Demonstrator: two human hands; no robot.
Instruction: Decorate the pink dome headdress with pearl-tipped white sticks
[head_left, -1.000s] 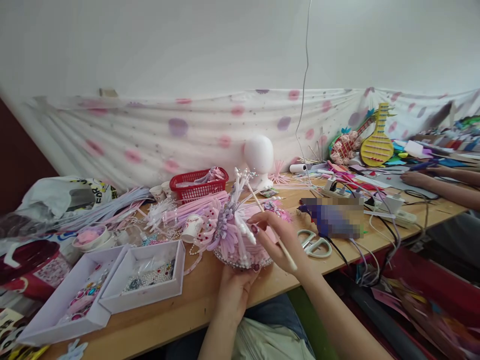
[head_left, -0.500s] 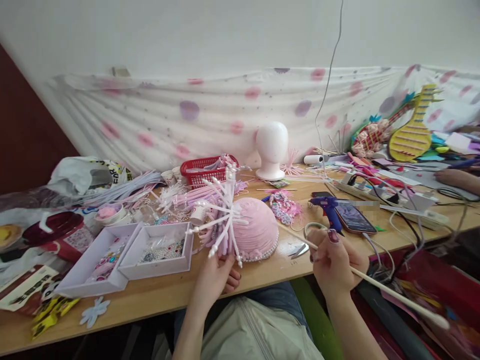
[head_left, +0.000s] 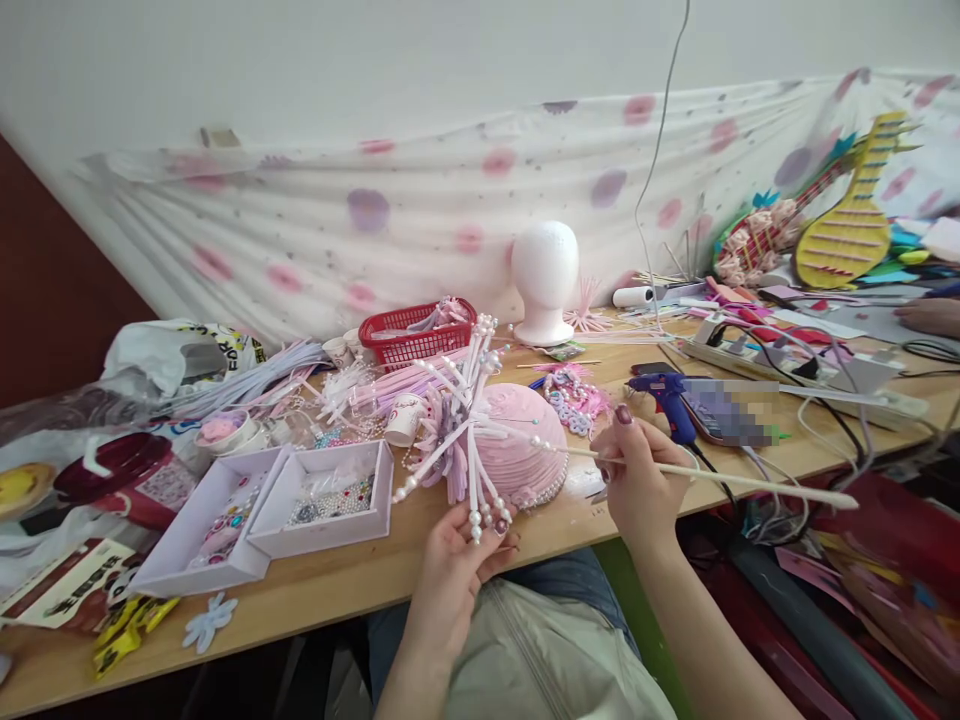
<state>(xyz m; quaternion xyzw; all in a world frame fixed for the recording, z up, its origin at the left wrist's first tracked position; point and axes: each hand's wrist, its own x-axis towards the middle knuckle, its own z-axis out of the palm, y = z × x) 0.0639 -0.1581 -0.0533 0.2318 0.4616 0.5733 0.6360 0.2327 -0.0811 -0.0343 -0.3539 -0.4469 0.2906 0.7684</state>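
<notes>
A dome wound in pink pipe cleaner [head_left: 521,440], with a pearl trim along its lower edge, rests on the table near me. A spray of white pearl-tipped stems [head_left: 474,430] sticks out from its left side over lilac tassels [head_left: 450,465]. My left hand [head_left: 465,555] is closed at the lower pearl ends of the stems, thumb and fingers together. In my right hand [head_left: 641,475] a long pale stick [head_left: 757,483] is pinched between thumb and fingers. It lies nearly level, its left end close to the dome's right side.
A white foam head [head_left: 546,280] stands behind. White boxes of beads [head_left: 322,540] and a red basket [head_left: 416,345] are on the left. To the right are a blue glue gun [head_left: 667,400], a phone, a power strip [head_left: 810,375] and cables. Another person's hand [head_left: 930,315] shows at far right.
My left hand has moved up and right onto the stems' pearl ends. The stick has swung from a steep slant to nearly level, its right end higher. The camera view has shifted slightly.
</notes>
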